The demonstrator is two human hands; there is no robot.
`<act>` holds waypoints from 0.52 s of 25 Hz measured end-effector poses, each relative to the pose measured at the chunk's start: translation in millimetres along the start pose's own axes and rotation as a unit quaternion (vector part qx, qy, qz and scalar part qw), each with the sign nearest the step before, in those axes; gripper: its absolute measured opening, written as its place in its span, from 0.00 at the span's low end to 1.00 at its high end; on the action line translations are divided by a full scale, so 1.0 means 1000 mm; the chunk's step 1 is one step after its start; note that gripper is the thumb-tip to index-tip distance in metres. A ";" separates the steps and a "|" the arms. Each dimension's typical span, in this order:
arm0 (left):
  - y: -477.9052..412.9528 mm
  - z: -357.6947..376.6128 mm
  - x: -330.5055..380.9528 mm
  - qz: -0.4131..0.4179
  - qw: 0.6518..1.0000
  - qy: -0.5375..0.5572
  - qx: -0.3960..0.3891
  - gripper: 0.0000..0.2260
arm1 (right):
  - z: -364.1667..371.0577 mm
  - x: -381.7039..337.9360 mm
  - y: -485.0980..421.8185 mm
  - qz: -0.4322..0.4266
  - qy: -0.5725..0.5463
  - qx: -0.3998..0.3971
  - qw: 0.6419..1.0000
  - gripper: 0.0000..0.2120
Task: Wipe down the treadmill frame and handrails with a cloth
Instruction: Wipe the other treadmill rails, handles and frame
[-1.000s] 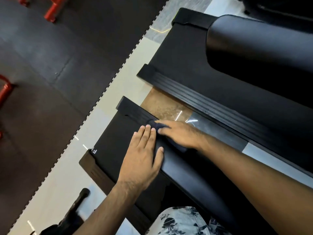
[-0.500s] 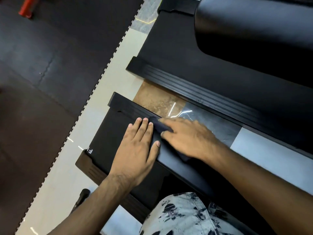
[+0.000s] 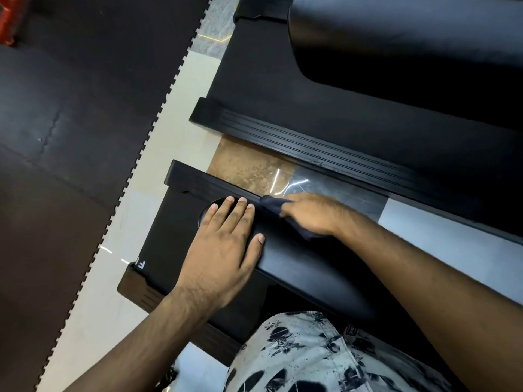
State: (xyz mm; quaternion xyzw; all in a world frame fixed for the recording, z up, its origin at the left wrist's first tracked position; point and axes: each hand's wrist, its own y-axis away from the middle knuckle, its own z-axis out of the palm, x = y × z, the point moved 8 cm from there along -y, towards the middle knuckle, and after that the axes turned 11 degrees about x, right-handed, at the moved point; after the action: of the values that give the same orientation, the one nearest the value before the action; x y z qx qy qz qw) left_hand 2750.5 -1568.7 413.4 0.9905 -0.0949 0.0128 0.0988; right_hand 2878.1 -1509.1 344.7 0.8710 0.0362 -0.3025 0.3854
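- Cloth (image 3: 270, 204): dark, bunched on the far side rail (image 3: 198, 184) of the near treadmill. One end exposed past the fingertips, the other showing from under the heel of the hand.
- Right hand (image 3: 315, 215): on top of the cloth, fingers (image 3: 285, 210) curled down over it, gripping it against the rail edge.
- Left hand (image 3: 223, 250): flat on the black top surface just beside the cloth, fingers (image 3: 239, 210) straight and together, thumb spread, holding nothing. Fingertips at the rail's inner edge, near the cloth's exposed end; contact with it not determinable.
- Beyond the rail: strip of glossy floor tiles (image 3: 249, 165), then a second treadmill (image 3: 325, 154) with a ribbed rail, lying parallel. Large rounded black housing (image 3: 396, 38) at upper right.
- To the left: pale floor band, then a dark rubber mat (image 3: 85, 123) with a toothed edge. Red item (image 3: 7, 21) in the top-left corner, too cropped to identify.
- At the bottom: patterned garment (image 3: 297, 357) between the forearms, overlapping the near end of the machine.
- Open room: bare rail length from the cloth to the rail's end corner at the left; tile strip alongside, separating the two machines.
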 end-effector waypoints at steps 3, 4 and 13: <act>-0.001 0.003 0.007 0.020 1.000 0.004 -0.009 0.29 | -0.002 -0.004 0.028 -0.025 0.053 0.045 0.997 0.16; -0.002 0.005 0.009 0.027 1.000 0.005 -0.014 0.29 | -0.002 -0.006 0.037 -0.046 0.043 0.078 0.995 0.16; -0.004 0.008 0.018 0.048 0.998 0.013 -0.040 0.30 | -0.005 0.003 0.058 -0.070 0.066 0.103 0.990 0.20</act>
State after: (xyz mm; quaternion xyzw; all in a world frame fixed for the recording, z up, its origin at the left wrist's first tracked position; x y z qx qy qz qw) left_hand 2768.6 -1569.8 405.1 0.9798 -0.1419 0.0269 0.1384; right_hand 2900.0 -1547.0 383.5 0.9193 0.0913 -0.2729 0.2683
